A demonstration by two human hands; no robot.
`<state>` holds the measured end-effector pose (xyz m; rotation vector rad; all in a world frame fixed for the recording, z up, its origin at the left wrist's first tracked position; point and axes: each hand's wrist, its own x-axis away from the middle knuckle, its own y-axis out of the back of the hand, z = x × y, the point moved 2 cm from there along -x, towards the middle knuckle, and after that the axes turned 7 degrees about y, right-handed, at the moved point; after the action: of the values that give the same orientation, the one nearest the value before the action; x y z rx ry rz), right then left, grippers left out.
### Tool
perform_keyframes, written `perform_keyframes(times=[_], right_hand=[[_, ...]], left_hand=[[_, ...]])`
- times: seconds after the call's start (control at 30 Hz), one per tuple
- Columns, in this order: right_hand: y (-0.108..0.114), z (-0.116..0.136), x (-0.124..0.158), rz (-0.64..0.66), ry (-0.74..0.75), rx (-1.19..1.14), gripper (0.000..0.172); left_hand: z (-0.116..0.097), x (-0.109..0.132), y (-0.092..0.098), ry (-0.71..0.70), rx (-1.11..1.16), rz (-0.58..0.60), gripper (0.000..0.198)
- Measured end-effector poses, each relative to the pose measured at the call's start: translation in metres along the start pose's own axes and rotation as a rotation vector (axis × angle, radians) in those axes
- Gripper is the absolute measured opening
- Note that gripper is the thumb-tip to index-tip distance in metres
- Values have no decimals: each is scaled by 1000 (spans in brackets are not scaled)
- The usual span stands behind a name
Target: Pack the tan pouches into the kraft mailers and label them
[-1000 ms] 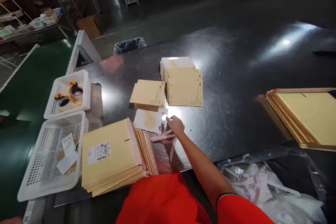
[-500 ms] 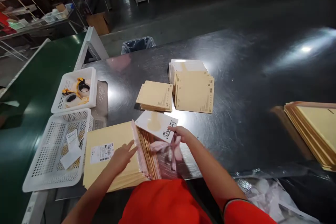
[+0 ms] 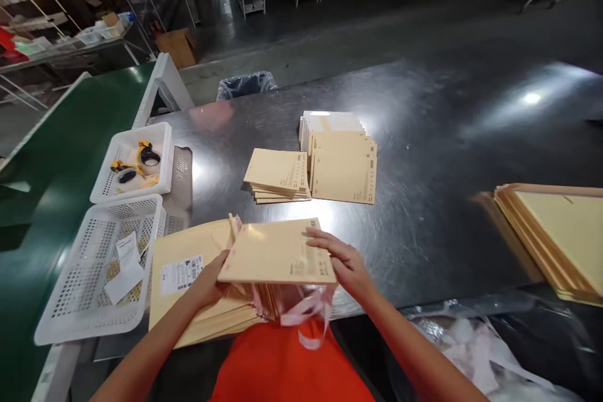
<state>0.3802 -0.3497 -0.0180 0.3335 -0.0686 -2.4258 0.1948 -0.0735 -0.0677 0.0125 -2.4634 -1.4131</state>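
Note:
My right hand (image 3: 346, 260) grips the right edge of a flat tan box (image 3: 277, 251), its printed, barcoded back facing up. Pink strips (image 3: 311, 311) dangle below that hand. The box is tilted above the right end of a stack of tan mailer envelopes (image 3: 188, 239), the top one bearing a white label (image 3: 181, 274). At the box's left edge, my left hand (image 3: 214, 279) is closed on the top mailer's raised open end; its fingertips are partly hidden by the box. Whether the box's left end is inside the mailer I cannot tell.
More flat boxes (image 3: 277, 169) lie beyond my hands, beside a fanned row of boxes (image 3: 343, 166). Two white baskets stand left: one with tape dispensers (image 3: 139, 166), one with paper slips (image 3: 125, 270). Another envelope stack (image 3: 556, 226) lies right. A green conveyor (image 3: 80, 132) runs along the left.
The box, earlier white "beauty" side up, now shows its tan back and is nearer me. My left hand has closed on the mailer's end, which is raised. The pink strips have moved with my right hand.

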Motion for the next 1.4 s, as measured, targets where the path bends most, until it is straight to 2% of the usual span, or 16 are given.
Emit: perform_keyframes(times=[0.07, 0.13, 0.23, 0.33, 0.43, 0.5, 0.57, 0.7, 0.73, 0.8, 0.9, 1.0, 1.13, 1.23, 1.3, 1.4], right_hand=[[-5, -15, -4, -21, -25, -58, 27], [-8, -32, -11, -132, -66, -48, 27], [-11, -41, -18, -237, -18, 67, 10], [-12, -27, -17, -227, 89, 117, 8], [-4, -5, -15, -344, 142, 91, 15], [3, 5, -19, -387, 110, 11, 19], [8, 7, -29, -323, 38, -93, 23], [6, -11, -51, 3, -170, -192, 26], [3, -17, -55, 63, -219, -199, 26], [-6, -28, -60, 90, -257, -206, 27], [-23, -35, -65, 1, -145, -174, 27], [-43, -38, -64, 30, -53, -129, 15], [-71, -51, -47, 143, -107, -95, 14], [-91, -64, -25, 57, -113, -20, 11], [-104, -69, -13, -10, -62, 40, 18], [-109, -72, -7, -111, -46, 176, 44]], left_hand=[[-3, 4, 2, -84, 18, -20, 54], [-5, 7, 3, -137, 8, -37, 41], [-4, 9, 3, -117, -31, -37, 27], [-2, 5, 3, -56, -80, -27, 25], [-1, -1, 3, 16, -131, -8, 31], [-1, -4, 3, 30, -148, 11, 29], [-3, -6, 2, 12, -145, 21, 22], [-6, -1, 2, -38, -116, 3, 18], [-8, 1, 3, -57, -104, -3, 18], [-15, 6, 4, -116, -73, -1, 19], [-28, 8, 8, -203, -41, 38, 17], [-33, 5, 13, -197, -36, 29, 11], [-34, -1, 11, -180, -47, 20, 11], [-42, -5, 5, -178, -49, 20, 11], [-51, -7, 4, -186, -44, 12, 11], [-57, -9, 5, -222, -57, 21, 8]])
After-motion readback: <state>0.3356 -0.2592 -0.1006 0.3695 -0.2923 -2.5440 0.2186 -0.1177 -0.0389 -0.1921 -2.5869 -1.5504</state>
